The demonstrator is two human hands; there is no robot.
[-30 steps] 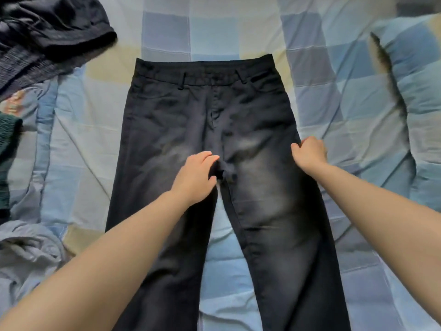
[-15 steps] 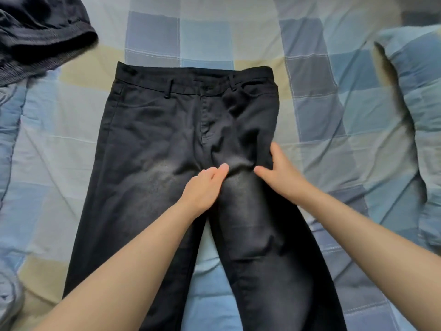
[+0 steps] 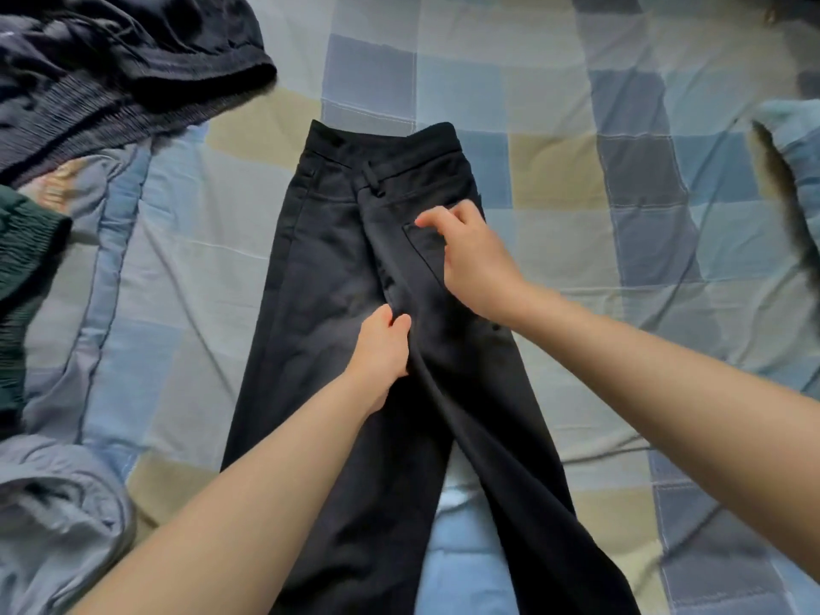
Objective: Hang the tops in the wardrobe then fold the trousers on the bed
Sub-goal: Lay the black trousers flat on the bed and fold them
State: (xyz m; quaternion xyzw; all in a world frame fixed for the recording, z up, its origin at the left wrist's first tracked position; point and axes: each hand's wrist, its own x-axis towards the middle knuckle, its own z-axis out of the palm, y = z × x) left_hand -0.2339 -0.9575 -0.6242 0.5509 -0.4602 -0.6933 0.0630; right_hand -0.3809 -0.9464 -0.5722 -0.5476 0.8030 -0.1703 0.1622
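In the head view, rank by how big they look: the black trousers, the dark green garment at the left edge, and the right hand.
1. black trousers
2. dark green garment, though cut off by the frame edge
3. right hand

Clothes pile (image 3: 111,73) crowds left; bedspread (image 3: 577,215) right free (mostly).

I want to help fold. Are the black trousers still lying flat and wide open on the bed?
No, the black trousers are already folded in half lengthwise, one side laid over the other.
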